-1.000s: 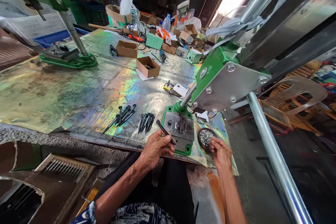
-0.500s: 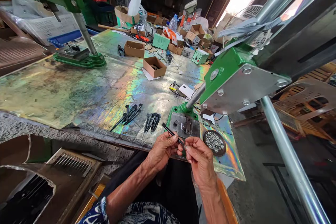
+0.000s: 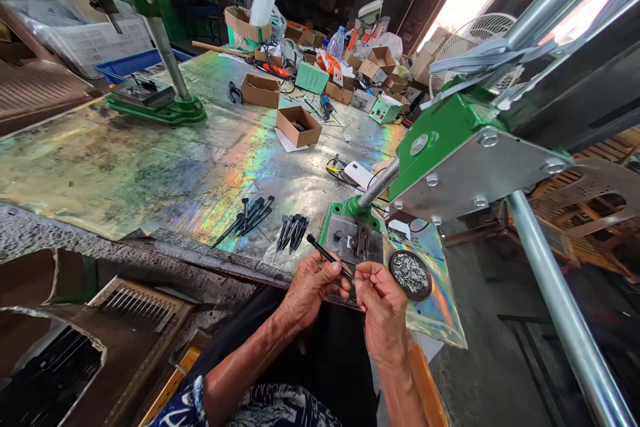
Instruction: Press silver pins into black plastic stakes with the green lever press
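My left hand (image 3: 313, 287) is closed round a thin black stake (image 3: 323, 248) with a wider head, which slants up to the left out of the fingers. Close beside it, my right hand (image 3: 383, 303) is pinched at the stake's lower end. What lies between its fingertips is too small to make out. Both hands are just in front of the green press base (image 3: 353, 240) with its metal plate. To the right of them sits a round dark dish (image 3: 411, 295) full of small silvery metal pieces. Two groups of similar black stakes (image 3: 247, 217) lie on the table to the left.
The green press head (image 3: 440, 140) and its steel lever (image 3: 570, 307) slope over the right side. A second green press (image 3: 155, 107) stands at the left. Cardboard boxes (image 3: 299, 127) and tools crowd the table's back. An open carton (image 3: 60, 360) of black pieces is at lower left.
The view has shifted slightly, so the presses and table appear a little further right. Both hands stay together at the black stake, with only small finger movement.
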`<state>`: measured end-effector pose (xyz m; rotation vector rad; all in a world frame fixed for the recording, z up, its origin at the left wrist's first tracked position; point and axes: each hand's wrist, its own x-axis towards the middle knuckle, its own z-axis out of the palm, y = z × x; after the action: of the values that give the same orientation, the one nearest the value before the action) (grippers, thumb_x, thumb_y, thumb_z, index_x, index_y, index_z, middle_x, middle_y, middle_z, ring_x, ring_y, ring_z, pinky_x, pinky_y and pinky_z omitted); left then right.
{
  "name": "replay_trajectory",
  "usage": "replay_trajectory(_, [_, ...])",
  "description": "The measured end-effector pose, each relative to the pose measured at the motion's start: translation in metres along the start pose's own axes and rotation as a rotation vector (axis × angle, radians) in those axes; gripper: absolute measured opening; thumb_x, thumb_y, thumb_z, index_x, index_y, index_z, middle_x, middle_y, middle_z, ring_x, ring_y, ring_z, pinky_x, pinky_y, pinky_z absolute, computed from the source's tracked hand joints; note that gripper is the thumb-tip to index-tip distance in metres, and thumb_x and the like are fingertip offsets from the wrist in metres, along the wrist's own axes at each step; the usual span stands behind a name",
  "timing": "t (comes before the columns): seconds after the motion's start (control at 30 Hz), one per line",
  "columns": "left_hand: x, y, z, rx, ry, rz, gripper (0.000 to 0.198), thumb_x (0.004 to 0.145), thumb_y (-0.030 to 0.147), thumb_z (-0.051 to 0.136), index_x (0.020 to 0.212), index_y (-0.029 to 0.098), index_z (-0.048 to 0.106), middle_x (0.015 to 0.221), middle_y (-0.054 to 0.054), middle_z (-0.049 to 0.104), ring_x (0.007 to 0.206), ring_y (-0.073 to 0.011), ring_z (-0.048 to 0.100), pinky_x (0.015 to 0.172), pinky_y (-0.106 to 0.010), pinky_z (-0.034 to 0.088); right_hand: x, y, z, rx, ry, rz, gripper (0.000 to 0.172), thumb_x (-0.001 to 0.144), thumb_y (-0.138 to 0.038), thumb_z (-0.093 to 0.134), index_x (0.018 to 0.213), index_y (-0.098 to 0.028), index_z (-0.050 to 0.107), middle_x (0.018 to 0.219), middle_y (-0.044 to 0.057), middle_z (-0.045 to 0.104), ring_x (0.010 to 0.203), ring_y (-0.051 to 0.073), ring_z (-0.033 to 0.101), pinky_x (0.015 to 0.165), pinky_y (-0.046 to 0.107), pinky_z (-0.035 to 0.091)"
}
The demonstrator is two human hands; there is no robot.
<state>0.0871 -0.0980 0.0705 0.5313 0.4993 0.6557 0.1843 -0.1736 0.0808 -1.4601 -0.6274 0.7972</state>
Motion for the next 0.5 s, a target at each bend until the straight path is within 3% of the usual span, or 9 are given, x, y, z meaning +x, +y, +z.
replay_trajectory(0.13, [0.001,-0.002,-0.001,0.114,-0.028,0.112,0.029,0.072,0.030,0.071,0.083,0.012,0.051,0.077,-0.004,0.064,0.060,-0.0133,0.061,0.055,-0.026,0.053,0.000,0.007,0.003,-0.084,0.060,-0.081,0.020,0.078,-0.035,0.061,0.086,-0.018,0.056,0.061,-0.003,0.044,0.052,0.011,0.036,0.048,0.024,0.027])
replay_trajectory(0.3, [0.010,0.001,-0.004,0.240,-0.043,0.112,0.027,0.074,0.033,0.068,0.086,0.013,0.055,0.079,-0.005,0.064,0.062,-0.0138,0.061,0.057,-0.027,0.053,0.006,0.013,0.004,0.021,0.094,0.026,0.022,0.073,-0.032,0.067,0.085,-0.019,0.055,0.061,-0.004,0.044,0.054,0.012,0.037,0.049,0.025,0.028])
replay_trajectory(0.5, [0.031,-0.001,-0.002,0.463,-0.046,0.177,0.022,0.077,0.034,0.062,0.081,0.013,0.057,0.063,-0.003,0.060,0.055,-0.0132,0.058,0.055,-0.025,0.050,0.021,0.020,0.002,0.086,0.150,0.084,0.028,0.070,-0.036,0.070,0.086,-0.017,0.056,0.060,-0.003,0.050,0.052,0.012,0.041,0.047,0.024,0.029])
